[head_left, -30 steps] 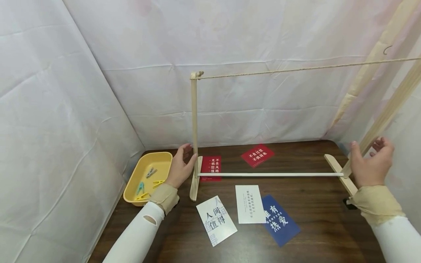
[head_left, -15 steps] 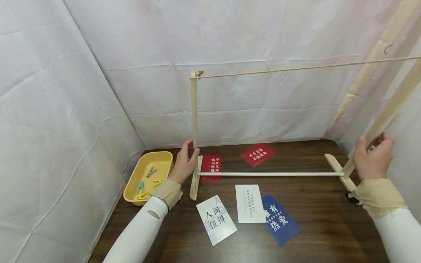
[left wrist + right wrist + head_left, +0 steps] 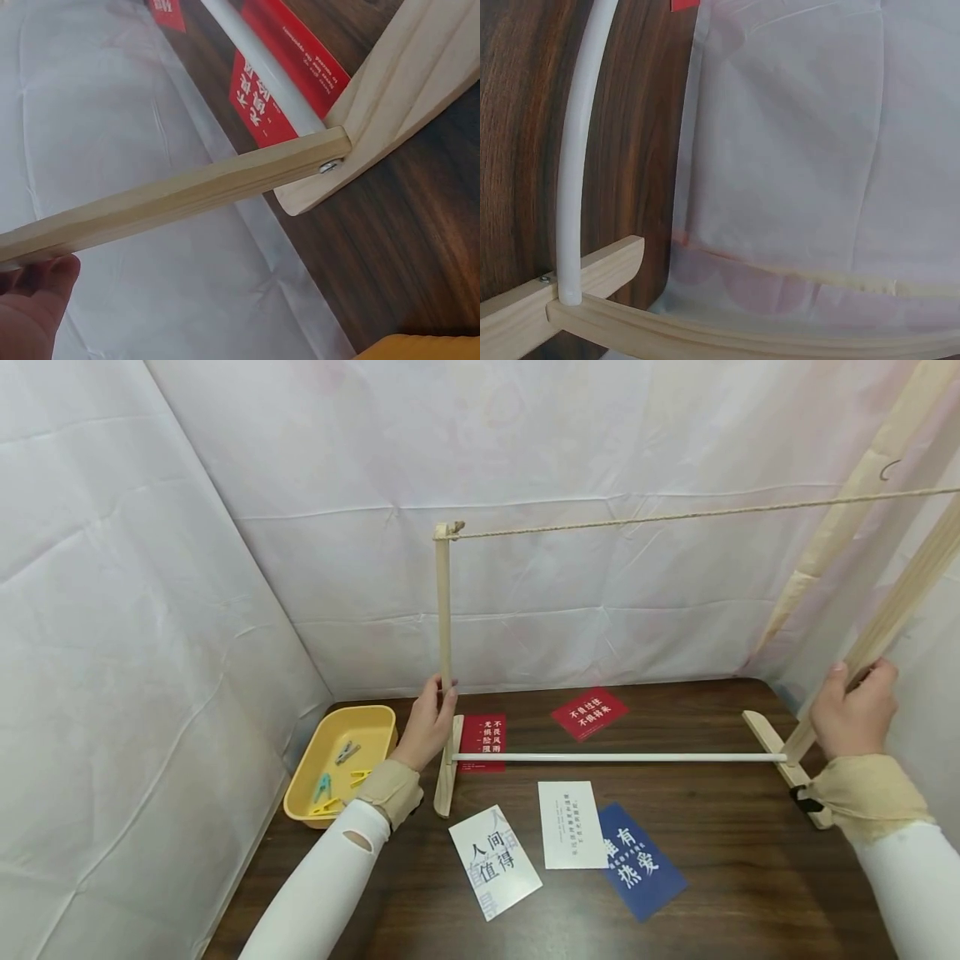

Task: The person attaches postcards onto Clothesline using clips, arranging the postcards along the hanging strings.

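Note:
A wooden stand holds a twine line (image 3: 675, 517) between two upright posts, with a white crossbar (image 3: 615, 757) joining their feet. My left hand (image 3: 426, 722) grips the lower part of the left post (image 3: 444, 610), thumb in front and a fingertip showing past its far side. In the left wrist view, the fingers of that hand (image 3: 34, 311) touch the post (image 3: 172, 195) from below. My right hand (image 3: 858, 710) holds the right post (image 3: 903, 597) low down, its fingers partly hidden behind the wood. The right wrist view shows the post (image 3: 727, 337) but not the hand.
A yellow tray (image 3: 300, 814) with several clothespins stands left of the stand. Red cards (image 3: 588, 714) lie at the back; a white-blue card (image 3: 495, 862), a white card (image 3: 570, 825) and a blue card (image 3: 645, 868) lie in front. White cloth (image 3: 525, 643) hangs behind.
Both hands have moved up slightly along the posts and closed in on them; the right hand has come round its post. The stand and cards look unmoved.

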`<action>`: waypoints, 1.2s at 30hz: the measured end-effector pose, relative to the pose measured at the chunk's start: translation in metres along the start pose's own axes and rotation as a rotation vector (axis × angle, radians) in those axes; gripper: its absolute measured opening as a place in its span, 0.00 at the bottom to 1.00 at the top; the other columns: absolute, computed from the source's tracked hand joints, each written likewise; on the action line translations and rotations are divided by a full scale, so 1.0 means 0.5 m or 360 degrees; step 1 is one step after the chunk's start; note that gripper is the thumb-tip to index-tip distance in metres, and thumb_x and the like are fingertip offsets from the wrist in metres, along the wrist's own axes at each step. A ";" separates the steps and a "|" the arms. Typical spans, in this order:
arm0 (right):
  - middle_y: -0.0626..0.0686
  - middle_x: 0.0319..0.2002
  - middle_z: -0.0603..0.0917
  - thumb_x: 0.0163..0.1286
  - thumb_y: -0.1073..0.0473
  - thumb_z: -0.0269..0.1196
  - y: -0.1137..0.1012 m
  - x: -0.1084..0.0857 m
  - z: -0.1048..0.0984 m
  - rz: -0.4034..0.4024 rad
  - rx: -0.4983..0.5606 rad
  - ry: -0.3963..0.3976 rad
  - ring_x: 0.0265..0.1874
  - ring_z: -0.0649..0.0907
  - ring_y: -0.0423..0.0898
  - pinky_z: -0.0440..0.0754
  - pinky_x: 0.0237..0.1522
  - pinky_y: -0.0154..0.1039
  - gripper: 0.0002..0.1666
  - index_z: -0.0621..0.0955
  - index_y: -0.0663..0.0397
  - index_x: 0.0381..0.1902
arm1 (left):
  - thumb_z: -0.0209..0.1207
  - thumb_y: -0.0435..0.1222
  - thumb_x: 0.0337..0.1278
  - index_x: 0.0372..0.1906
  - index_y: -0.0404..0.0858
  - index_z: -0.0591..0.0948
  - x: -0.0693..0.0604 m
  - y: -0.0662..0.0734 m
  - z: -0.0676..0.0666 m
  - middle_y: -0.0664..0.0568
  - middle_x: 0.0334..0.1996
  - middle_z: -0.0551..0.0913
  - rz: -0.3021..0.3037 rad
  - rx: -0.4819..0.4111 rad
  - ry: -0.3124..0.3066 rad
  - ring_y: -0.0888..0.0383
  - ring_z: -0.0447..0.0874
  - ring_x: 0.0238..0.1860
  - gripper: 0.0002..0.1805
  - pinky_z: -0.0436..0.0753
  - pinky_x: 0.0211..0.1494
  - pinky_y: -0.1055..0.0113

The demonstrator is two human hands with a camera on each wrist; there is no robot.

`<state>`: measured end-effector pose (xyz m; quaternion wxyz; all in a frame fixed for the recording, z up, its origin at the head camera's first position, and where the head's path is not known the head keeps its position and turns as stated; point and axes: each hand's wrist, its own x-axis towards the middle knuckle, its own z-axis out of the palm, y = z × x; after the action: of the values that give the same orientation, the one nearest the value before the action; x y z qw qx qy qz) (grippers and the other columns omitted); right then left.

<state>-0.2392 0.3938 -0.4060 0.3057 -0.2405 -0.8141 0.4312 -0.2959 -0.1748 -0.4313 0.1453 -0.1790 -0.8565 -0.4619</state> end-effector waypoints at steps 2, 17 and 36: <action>0.54 0.54 0.77 0.84 0.46 0.45 0.005 0.006 0.000 -0.0007 0.0022 -0.0007 0.38 0.69 0.33 0.69 0.45 0.35 0.23 0.68 0.42 0.71 | 0.47 0.37 0.89 0.74 0.29 0.70 0.002 0.003 0.002 0.34 0.52 0.83 -0.0013 -0.0008 -0.0007 0.45 0.82 0.48 0.22 0.82 0.49 0.54; 0.21 0.32 0.76 0.87 0.50 0.45 0.021 0.029 0.010 -0.0010 0.0308 -0.0067 0.35 0.76 0.19 0.69 0.45 0.20 0.08 0.68 0.23 0.48 | 0.42 0.34 0.90 0.69 0.26 0.67 0.011 0.011 0.020 0.32 0.53 0.79 -0.0037 -0.0034 -0.0022 0.41 0.79 0.52 0.18 0.81 0.59 0.45; 0.28 0.26 0.73 0.87 0.50 0.44 0.023 0.004 0.038 -0.0172 0.0308 0.0059 0.29 0.73 0.26 0.68 0.37 0.20 0.10 0.67 0.25 0.41 | 0.39 0.32 0.90 0.66 0.26 0.64 -0.003 -0.003 0.006 0.35 0.45 0.77 -0.0054 0.0008 0.0002 0.35 0.82 0.51 0.15 0.83 0.56 0.45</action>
<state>-0.2525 0.3904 -0.4234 0.3653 -0.1734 -0.7747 0.4862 -0.2956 -0.1734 -0.4344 0.1385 -0.1637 -0.8604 -0.4622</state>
